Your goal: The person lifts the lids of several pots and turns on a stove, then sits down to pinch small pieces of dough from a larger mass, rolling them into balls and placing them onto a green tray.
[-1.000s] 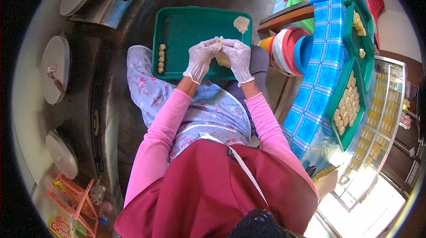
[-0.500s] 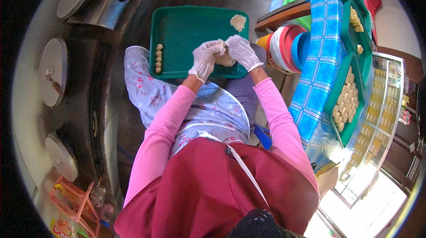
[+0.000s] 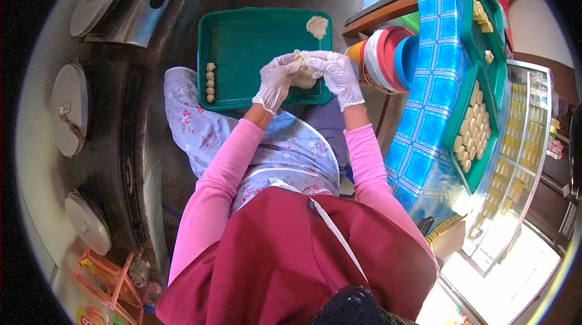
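Observation:
Both hands wear thin white gloves and meet over the near right part of a green tray (image 3: 251, 40) on the lap. My left hand (image 3: 276, 80) is closed, its fingertips pinching pale dough (image 3: 299, 58). From the other side, my right hand (image 3: 341, 76) curls its fingers around the same dough. A larger pale dough lump (image 3: 305, 81) shows just below the fingers, partly hidden by them. Along the tray's left edge stands a short row of small dough balls (image 3: 210, 83). A flattened, ragged dough piece (image 3: 316, 27) lies in the far right corner.
To the right, a table with a blue checked cloth (image 3: 427, 82) carries green trays, one holding many round dough pieces (image 3: 472, 131). Stacked coloured tubs (image 3: 394, 58) stand beside it. Several round metal lids (image 3: 70, 110) line the left, with an orange plastic basket (image 3: 109, 282) below.
My right hand has turned, its fingers now reaching left over the dough toward my left hand. The view has shifted slightly; the dough balls and corner piece keep their places on the tray.

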Tool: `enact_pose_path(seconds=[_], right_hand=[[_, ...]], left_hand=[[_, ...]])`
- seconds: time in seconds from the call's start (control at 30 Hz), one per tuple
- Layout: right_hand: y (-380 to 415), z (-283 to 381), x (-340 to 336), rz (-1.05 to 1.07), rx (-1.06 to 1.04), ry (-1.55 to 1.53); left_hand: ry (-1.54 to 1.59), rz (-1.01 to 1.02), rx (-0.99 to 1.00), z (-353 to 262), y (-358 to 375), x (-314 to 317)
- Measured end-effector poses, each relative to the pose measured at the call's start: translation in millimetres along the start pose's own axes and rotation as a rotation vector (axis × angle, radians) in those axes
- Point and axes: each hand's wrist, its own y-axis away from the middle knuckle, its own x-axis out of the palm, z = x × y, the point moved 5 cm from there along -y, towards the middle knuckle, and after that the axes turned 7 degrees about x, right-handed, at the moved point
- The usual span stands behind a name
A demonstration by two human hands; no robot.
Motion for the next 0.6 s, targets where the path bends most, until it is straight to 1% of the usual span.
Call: enact_pose_path(seconds=[0.07, 0.1, 0.13, 0.17, 0.2, 0.23, 0.3, 0.4, 0.43, 0.53, 0.6], right_hand=[[-10.5, -22.0, -2.4, 0.009, 0.006, -0.064], [-13.6, -27.0, -1.9, -0.007, 0.043, -0.057], [-19.0, -32.2, -2.3, -0.028, 0.033, -0.037], [-23.5, -39.5, -3.0, -0.054, 0.024, -0.019], [-22.3, -35.5, 1.8, -0.081, 0.015, 0.0], [-20.8, -32.6, 5.4, -0.097, 0.037, -0.046], [-14.7, -24.1, 12.5, -0.13, 0.085, -0.135], [-14.9, -19.8, 20.9, -0.004, 0.12, -0.128], [-16.2, -21.6, 20.7, -0.04, 0.09, -0.111], [-12.2, -13.3, 25.5, -0.112, -0.201, 0.032], [-8.5, -7.6, 26.8, -0.114, -0.367, 0.12]], left_hand=[[-0.07, 0.041, 0.011, -7.7, 2.7, -1.9], [-0.1, 0.057, 0.025, -11.1, 2.9, -2.8], [-0.13, 0.077, 0.039, -14.5, 2.1, -2.5], [-0.179, 0.055, 0.024, -15.7, 3.0, -5.1], [-0.228, 0.035, 0.008, -20.2, 6.5, -3.9], [-0.276, 0.015, -0.009, -24.0, 9.1, -2.6], [-0.277, 0.053, -0.056, -26.9, 6.0, -3.6], [-0.295, 0.05, -0.076, -27.4, 3.4, -6.7], [-0.307, 0.039, -0.076, -27.9, 3.4, -7.2], [-0.156, -0.011, -0.067, -32.7, 5.2, -3.3], [-0.705, 0.181, 0.261, -52.1, 15.4, 7.4]])
